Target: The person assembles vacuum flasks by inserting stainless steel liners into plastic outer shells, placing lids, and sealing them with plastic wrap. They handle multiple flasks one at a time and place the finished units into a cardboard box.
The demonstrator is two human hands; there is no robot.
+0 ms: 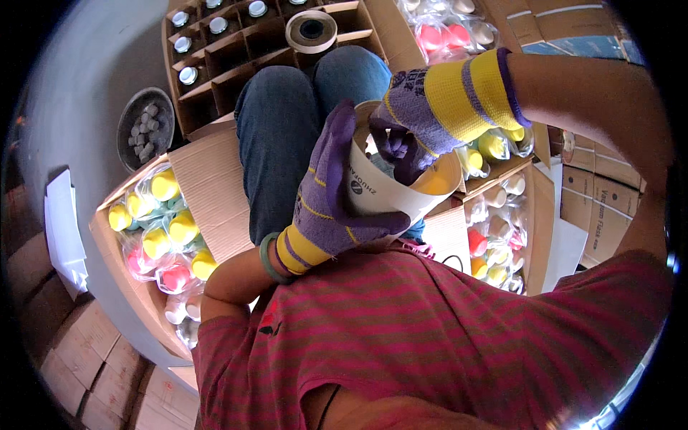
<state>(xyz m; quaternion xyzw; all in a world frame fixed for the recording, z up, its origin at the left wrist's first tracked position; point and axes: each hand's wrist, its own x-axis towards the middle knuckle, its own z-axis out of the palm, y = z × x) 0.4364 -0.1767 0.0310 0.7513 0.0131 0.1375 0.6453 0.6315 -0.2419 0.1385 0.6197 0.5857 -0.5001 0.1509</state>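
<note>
Head view: grey floor (143,46), brown cartons (89,340) stacked lower left; divided carton (233,98) ahead of the knees held white-capped bottles (218,26), a tape roll (311,47) sitting on its dividers; black bowl (125,115) of grey plugs (147,132) stood left, near an open carton (208,190) of yellow- and pink-capped bottles (183,228); white cylinder (380,197) was over the lap, gloved left hand (326,190) spread around its side, holding it; gloved right hand (405,132) had fingers bent inside its mouth, blocking the view; couldn't tell if they gripped anything.
</note>
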